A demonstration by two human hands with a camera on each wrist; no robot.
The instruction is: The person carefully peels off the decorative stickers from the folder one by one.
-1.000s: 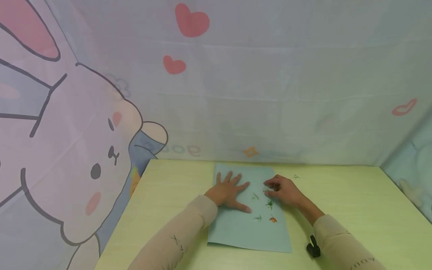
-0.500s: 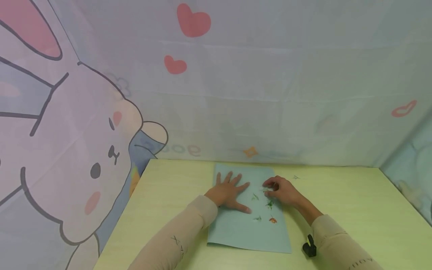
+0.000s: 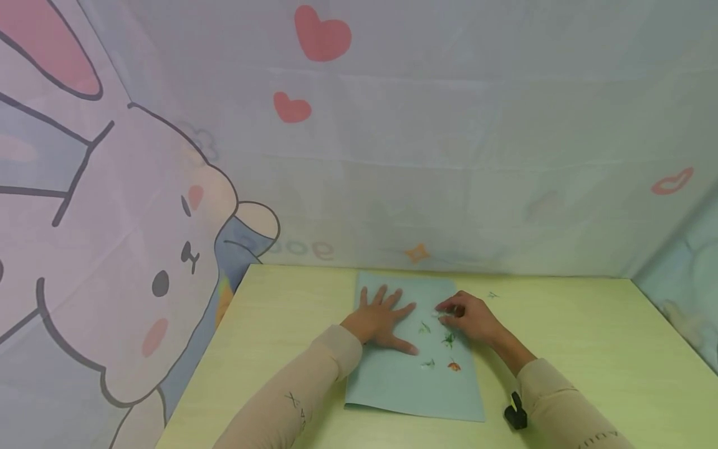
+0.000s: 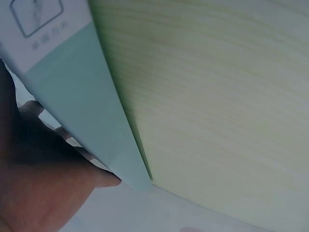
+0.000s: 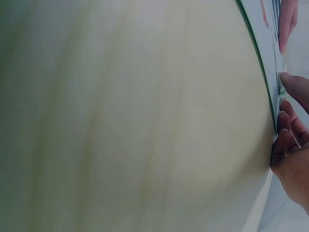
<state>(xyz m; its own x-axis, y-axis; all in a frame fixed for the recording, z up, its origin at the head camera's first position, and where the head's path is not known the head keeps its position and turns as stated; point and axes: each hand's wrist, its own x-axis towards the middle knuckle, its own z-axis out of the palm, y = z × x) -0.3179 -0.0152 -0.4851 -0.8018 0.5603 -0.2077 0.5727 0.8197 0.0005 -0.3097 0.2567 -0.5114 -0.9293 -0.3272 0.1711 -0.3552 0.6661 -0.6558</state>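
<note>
From where I sit, the pale blue-green rectangular sheet (image 3: 412,393) is my landmark; it lies on the light yellow-green, wood-grained table (image 3: 583,343). The person's left hand (image 3: 383,321) rests on the sheet's left half, fingers and thumb straight and spread wide, grasping nothing. The right hand (image 3: 471,318) reaches in across the sheet's right edge, fingers curled, thumb and fingertips pinching a small clear-and-green piece (image 5: 282,90) over the sheet's right part. The right wrist camera gives me a steep, cramped look there, so I can't tell that piece's shape or whether it touches the sheet.

Also on the sheet I see a thin light-green leafy sprig (image 3: 424,327) between the hands, a darker green leafy sprig (image 3: 449,340) just nearer than the right thumb, a pale green sprig (image 3: 429,363) right of the sheet's middle, and an orange-red flower shape (image 3: 454,366) close to its right edge.

Off the sheet's right edge, near its far corner, lies a thin grey-green twig-shaped piece (image 3: 493,295). Right of the sheet's near right corner I have a small black clip-shaped object (image 3: 517,413), beside the cream right sleeve (image 3: 561,399). Beyond the sheet hangs a pale cloth printed with pink hearts (image 3: 324,36).
</note>
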